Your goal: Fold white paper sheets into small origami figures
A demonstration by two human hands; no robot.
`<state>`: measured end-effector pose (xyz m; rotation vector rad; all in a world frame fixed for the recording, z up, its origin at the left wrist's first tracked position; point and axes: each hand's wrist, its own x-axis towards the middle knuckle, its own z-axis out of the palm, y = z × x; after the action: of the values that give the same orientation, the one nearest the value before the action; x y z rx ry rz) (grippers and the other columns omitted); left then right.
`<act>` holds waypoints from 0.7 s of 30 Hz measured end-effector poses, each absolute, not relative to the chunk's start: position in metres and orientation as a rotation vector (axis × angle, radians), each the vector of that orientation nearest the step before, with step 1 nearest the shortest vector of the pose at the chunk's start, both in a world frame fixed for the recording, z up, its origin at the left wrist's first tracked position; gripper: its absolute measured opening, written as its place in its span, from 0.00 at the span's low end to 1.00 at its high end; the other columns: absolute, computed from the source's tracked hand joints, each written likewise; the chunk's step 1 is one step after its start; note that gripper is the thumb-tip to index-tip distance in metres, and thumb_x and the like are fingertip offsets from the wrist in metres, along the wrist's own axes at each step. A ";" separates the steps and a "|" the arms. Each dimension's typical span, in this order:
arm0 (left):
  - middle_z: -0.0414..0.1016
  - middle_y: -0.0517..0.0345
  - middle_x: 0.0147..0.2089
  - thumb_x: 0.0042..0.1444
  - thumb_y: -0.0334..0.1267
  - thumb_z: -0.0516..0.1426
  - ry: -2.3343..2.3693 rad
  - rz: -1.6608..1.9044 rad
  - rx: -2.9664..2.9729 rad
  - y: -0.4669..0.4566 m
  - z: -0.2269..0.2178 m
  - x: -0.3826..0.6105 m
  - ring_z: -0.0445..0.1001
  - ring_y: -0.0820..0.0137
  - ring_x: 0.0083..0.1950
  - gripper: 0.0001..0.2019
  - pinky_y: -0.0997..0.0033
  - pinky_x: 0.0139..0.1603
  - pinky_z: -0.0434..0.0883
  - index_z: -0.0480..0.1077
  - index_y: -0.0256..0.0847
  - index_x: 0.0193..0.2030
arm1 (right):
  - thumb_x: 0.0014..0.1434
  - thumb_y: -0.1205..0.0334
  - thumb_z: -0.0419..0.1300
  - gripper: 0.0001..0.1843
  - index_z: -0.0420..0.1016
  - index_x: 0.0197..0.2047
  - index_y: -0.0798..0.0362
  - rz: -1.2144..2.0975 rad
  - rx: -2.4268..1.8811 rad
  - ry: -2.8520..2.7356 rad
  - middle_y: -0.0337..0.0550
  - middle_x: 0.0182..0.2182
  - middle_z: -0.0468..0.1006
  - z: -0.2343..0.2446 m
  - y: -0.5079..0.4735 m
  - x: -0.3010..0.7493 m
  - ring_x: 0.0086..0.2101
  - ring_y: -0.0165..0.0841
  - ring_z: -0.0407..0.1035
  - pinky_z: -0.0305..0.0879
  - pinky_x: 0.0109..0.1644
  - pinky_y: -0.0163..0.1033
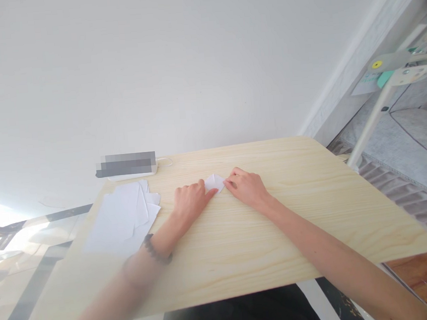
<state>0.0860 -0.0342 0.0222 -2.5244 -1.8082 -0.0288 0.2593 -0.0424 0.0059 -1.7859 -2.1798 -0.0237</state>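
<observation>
A small white piece of folded paper [214, 183] is between my hands on the light wood table. Its top edge looks rounded, and a crease runs down from it. My left hand [190, 201], with a dark beaded bracelet at the wrist, grips the left side, its thumb along the lower edge. At the right edge, my right hand [246, 187] pinches the paper between thumb and fingers. The fingertips partly cover both sides of the paper.
Loose white sheets and torn pieces of paper [119, 213] lie at the table's left. Behind them is a white device [132, 176] with a blurred top and a thin cable. The table [333, 209] stands against a white wall; a white metal frame [372, 121] rises at the right.
</observation>
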 end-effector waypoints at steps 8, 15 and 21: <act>0.66 0.48 0.47 0.57 0.49 0.45 -1.508 -0.327 -2.697 -0.027 0.014 0.080 0.64 0.59 0.48 0.21 0.62 0.41 0.63 0.59 0.42 0.54 | 0.60 0.56 0.43 0.19 0.75 0.32 0.49 -0.039 -1.739 -2.197 0.39 0.35 0.72 0.006 -0.045 0.260 0.30 0.27 0.66 0.52 0.28 0.34; 0.53 0.49 0.57 0.58 0.45 0.44 -1.308 -0.454 -2.880 -0.019 0.006 0.070 0.53 0.59 0.57 0.21 0.55 0.54 0.55 0.56 0.45 0.58 | 0.60 0.56 0.44 0.18 0.75 0.34 0.46 -0.006 -1.671 -2.208 0.37 0.35 0.72 0.004 -0.044 0.262 0.29 0.26 0.65 0.51 0.27 0.33; 0.55 0.50 0.55 0.58 0.46 0.44 -1.294 -0.477 -2.931 -0.017 0.004 0.069 0.54 0.59 0.56 0.21 0.54 0.55 0.55 0.56 0.46 0.57 | 0.60 0.57 0.44 0.17 0.74 0.33 0.48 -0.015 -1.666 -2.202 0.36 0.35 0.72 0.003 -0.043 0.262 0.30 0.26 0.65 0.52 0.28 0.33</act>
<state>0.0686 -0.0166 0.0043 -2.9305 -1.2943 -0.4771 0.2619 -0.0434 0.0026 -1.6657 -2.2016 -0.0150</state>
